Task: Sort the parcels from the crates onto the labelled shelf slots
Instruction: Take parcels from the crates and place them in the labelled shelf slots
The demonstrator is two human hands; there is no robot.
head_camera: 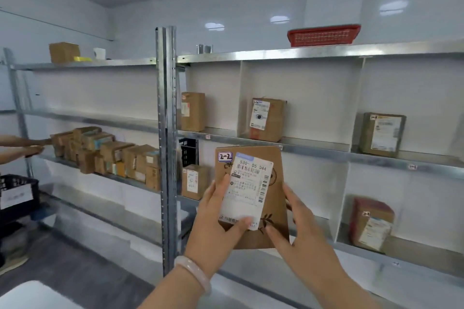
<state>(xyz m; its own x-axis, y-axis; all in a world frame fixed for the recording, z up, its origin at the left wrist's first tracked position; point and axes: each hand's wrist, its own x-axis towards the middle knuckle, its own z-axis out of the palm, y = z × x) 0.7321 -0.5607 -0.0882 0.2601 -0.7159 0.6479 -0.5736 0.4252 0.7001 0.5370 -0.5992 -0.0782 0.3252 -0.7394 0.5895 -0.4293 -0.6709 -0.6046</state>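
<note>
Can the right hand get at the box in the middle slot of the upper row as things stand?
Probably not yet. The right hand is busy holding the 2-2 parcel with the left hand. The box stands alone in an open-fronted slot, so a freed hand likely could.

Brown cardboard parcel (275, 206) (white barcode label (251, 183), handwritten "2-2" sticker (225, 157) at its top left corner), upright, slightly tilted, held before the divided metal shelf (326, 152), in front of one lower slot.
</note>
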